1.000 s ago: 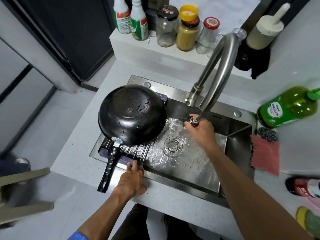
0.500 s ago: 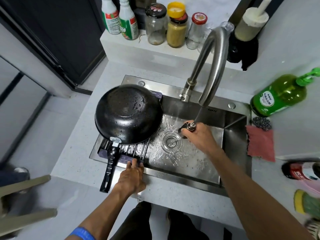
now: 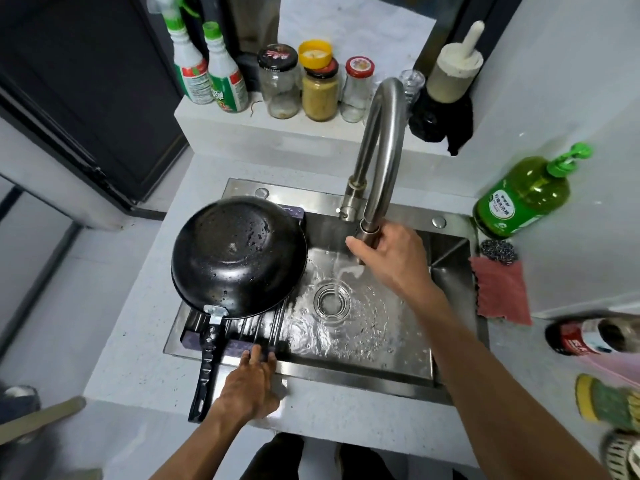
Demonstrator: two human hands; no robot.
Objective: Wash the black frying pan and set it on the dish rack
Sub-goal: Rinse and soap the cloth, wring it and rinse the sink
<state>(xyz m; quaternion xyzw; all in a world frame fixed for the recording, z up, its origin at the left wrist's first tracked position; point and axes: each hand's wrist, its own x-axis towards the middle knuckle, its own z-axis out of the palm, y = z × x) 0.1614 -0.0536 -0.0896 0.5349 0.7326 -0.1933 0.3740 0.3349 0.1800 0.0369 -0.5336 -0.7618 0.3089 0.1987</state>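
The black frying pan (image 3: 239,258) on the dish rack (image 3: 256,329) blocks the sink's (image 3: 349,374) left part. The basin right of it lies open around the drain (image 3: 331,299) (water streams there), under the faucet (image 3: 381,150) arching overhead.

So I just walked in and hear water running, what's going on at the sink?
A person is finishing up a wash. The black frying pan lies upside down and wet on the dish rack across the left of the sink. The right hand grips the pull-out faucet head, and water runs from it toward the drain. The left hand rests with straight fingers on the rack's front edge, beside the pan handle.
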